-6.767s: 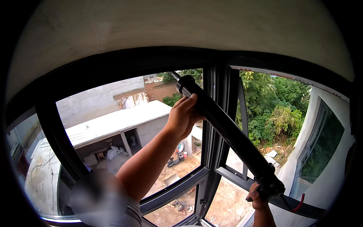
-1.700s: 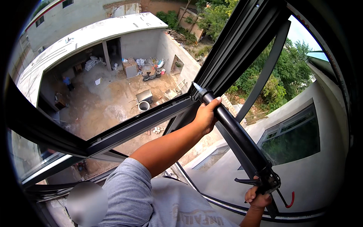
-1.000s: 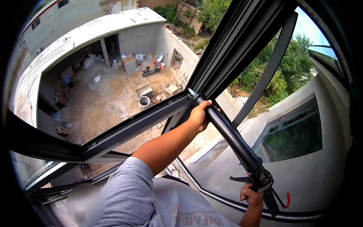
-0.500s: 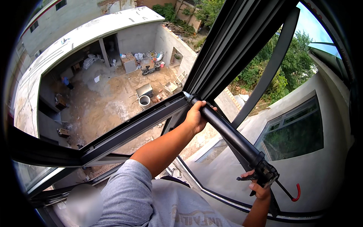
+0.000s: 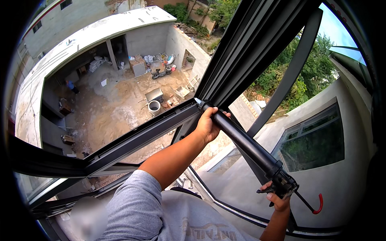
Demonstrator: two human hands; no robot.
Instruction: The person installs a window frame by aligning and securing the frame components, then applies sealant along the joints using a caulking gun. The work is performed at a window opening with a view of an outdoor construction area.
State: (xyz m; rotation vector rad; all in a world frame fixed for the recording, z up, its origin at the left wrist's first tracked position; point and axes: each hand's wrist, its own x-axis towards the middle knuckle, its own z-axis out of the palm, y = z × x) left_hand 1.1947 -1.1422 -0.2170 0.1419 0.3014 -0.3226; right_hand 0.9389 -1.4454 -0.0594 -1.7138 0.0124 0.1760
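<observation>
A long black caulking gun (image 5: 245,138) slants across the view, its pale nozzle (image 5: 197,101) at the inner corner where the dark window frame rail (image 5: 136,138) meets the thick upright (image 5: 249,52). Near the front end, my left hand (image 5: 210,125) wraps round the barrel. My right hand (image 5: 277,198) grips the handle and trigger at the back end, with its fingers partly hidden. Behind it sticks out the bent plunger rod with a red tip (image 5: 320,205). Whether sealant is coming out is too small to tell.
Below lies a dirt yard with a wheelbarrow (image 5: 154,95), a round bucket-like tub (image 5: 154,107), a scooter (image 5: 161,73) and a person in blue (image 5: 71,86). A curved dark bar (image 5: 289,76) crosses at right, before a grey wall with a window (image 5: 311,138).
The back end of the caulking gun and my right hand have shifted slightly to the right. The nozzle stays at the frame corner, and my left hand keeps its grip.
</observation>
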